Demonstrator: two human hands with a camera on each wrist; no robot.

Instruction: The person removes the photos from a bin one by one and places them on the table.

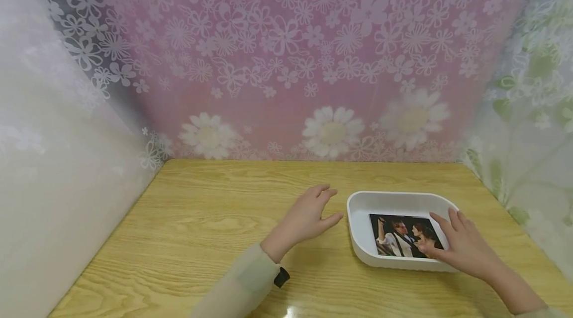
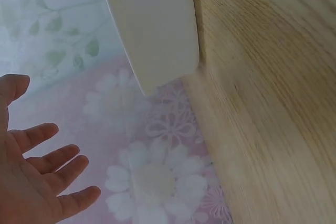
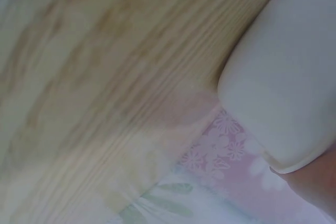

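a light wood-grain surface fills the lower half of the head view, its near edge glossy with a small bright reflection. behind it hangs a pink curtain printed with white flowers and a row of large daisies. a plain whitish sheer curtain closes the left side; a pale curtain with green leaves closes the right.

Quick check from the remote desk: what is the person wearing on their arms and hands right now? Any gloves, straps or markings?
Both hands are bare, with no gloves or rings to be seen. The left hand comes out of a long, pale beige sleeve with a small black tab or strap at the cuff. The right hand shows a bare forearm; only a sliver of pale sleeve appears at the frame's bottom edge.
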